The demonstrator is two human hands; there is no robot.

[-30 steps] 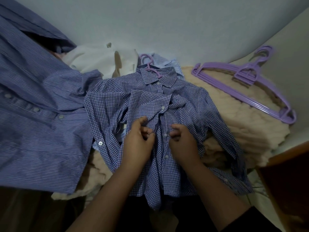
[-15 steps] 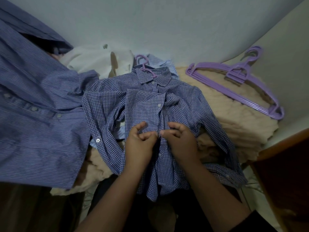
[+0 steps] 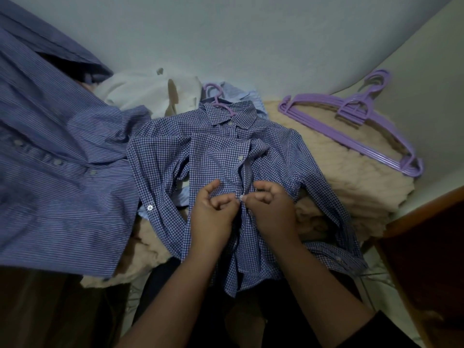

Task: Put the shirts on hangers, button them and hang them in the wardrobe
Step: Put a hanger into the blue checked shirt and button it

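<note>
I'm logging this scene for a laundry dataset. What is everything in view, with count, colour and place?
checked shirt: 1, blue-white, centre, on a hanger
hanger hook: 1, purple, above its collar
striped shirt: 1, blue, left
white garment: 1, behind, left of centre
light blue garment: 1, behind the collar
spare hangers: a stack, purple, right
blanket: 1, beige, under everything
wall: grey, behind
wooden furniture: brown, lower right
left hand: pinches the placket
right hand: pinches a button
</note>
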